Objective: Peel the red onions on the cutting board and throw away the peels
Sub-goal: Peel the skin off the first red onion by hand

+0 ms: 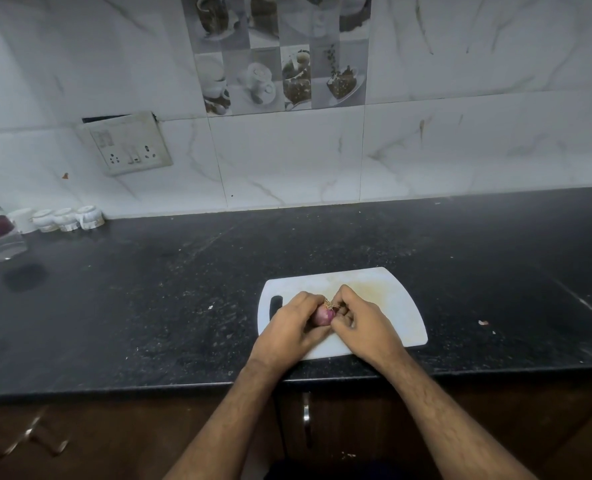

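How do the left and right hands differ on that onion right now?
The left hand cups the red onion from the left, while the right hand pinches at its rooty top end. Both hands hang over the white cutting board.

onion: purple-red, on the cutting board
cutting board: white, faint yellowish stain
counter: black, pale-speckled, under the cutting board

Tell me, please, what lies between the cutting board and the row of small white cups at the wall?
Only bare black countertop separates the cutting board from the white cups, in the head view.
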The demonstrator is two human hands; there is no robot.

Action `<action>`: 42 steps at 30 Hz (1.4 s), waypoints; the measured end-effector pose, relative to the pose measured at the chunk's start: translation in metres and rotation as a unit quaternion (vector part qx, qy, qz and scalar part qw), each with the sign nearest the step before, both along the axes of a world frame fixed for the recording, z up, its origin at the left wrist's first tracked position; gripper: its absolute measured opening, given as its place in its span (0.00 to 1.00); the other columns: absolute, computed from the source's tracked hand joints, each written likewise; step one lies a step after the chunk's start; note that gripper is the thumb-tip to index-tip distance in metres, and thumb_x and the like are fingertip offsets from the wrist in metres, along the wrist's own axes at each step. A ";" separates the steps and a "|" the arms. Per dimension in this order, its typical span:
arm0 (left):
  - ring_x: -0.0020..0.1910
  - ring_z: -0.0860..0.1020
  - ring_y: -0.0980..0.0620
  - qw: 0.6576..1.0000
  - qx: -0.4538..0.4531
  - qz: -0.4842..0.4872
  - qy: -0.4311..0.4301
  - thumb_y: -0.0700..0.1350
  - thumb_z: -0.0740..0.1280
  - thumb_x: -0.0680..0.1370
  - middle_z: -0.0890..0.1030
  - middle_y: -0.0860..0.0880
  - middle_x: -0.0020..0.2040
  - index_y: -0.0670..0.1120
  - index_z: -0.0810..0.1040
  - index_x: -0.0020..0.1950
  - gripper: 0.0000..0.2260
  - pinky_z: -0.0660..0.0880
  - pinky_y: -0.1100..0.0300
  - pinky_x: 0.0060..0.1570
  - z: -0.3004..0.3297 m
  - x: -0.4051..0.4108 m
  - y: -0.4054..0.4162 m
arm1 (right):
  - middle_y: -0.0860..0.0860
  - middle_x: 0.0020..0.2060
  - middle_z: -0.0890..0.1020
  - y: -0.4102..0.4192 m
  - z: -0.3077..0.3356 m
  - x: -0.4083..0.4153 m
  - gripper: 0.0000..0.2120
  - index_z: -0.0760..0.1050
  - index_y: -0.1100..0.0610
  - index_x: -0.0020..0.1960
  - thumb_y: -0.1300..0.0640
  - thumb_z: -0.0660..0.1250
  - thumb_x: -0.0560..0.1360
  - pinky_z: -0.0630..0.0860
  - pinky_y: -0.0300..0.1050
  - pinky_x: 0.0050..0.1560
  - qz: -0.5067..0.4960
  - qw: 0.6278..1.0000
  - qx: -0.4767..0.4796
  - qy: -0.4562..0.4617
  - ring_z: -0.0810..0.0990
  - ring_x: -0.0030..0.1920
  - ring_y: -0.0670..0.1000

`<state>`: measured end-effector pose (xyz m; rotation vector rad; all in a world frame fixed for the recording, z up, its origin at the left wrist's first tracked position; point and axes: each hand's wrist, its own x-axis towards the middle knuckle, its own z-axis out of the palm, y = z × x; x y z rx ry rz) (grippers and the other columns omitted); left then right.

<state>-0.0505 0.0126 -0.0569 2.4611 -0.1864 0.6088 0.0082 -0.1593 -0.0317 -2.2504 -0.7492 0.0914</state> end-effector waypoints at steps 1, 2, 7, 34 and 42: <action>0.51 0.74 0.62 1.000 0.004 -0.001 -0.002 0.50 0.73 0.78 0.77 0.55 0.55 0.47 0.76 0.65 0.18 0.74 0.64 0.56 0.000 0.000 0.000 | 0.48 0.36 0.80 0.000 -0.001 0.001 0.07 0.68 0.46 0.48 0.56 0.64 0.75 0.80 0.57 0.44 -0.002 1.000 0.002 -0.001 0.79 0.38 0.52; 0.52 0.74 0.62 1.000 0.007 -0.002 -0.004 0.50 0.73 0.78 0.76 0.55 0.56 0.47 0.76 0.66 0.18 0.74 0.65 0.56 0.000 -0.001 0.000 | 0.48 0.36 0.81 0.000 -0.001 0.001 0.08 0.68 0.46 0.48 0.57 0.64 0.75 0.80 0.57 0.44 -0.003 1.000 0.001 -0.001 0.79 0.38 0.52; 0.53 0.76 0.58 1.000 0.008 0.012 -0.013 0.51 0.71 0.79 0.76 0.54 0.58 0.46 0.76 0.68 0.20 0.76 0.62 0.56 0.002 -0.002 0.000 | 0.45 0.42 0.82 -0.001 -0.004 0.000 0.05 0.71 0.44 0.50 0.53 0.63 0.77 0.81 0.55 0.48 0.014 0.999 0.039 0.004 0.81 0.44 0.48; 0.61 0.76 0.58 1.000 0.003 0.000 -0.016 0.51 0.69 0.78 0.79 0.50 0.64 0.44 0.73 0.75 0.27 0.71 0.68 0.65 0.000 -0.002 0.001 | 0.38 0.41 0.84 -0.004 -0.005 0.004 0.04 0.78 0.46 0.49 0.54 0.67 0.80 0.79 0.38 0.50 0.036 0.993 0.113 0.008 0.82 0.46 0.41; 0.58 0.78 0.57 1.000 0.018 0.015 -0.010 0.50 0.70 0.79 0.76 0.52 0.62 0.46 0.73 0.75 0.25 0.76 0.61 0.61 -0.002 -0.001 0.000 | 0.42 0.41 0.84 -0.003 -0.005 0.004 0.04 0.78 0.48 0.46 0.54 0.72 0.78 0.77 0.32 0.46 0.003 0.992 0.127 -0.001 0.80 0.45 0.41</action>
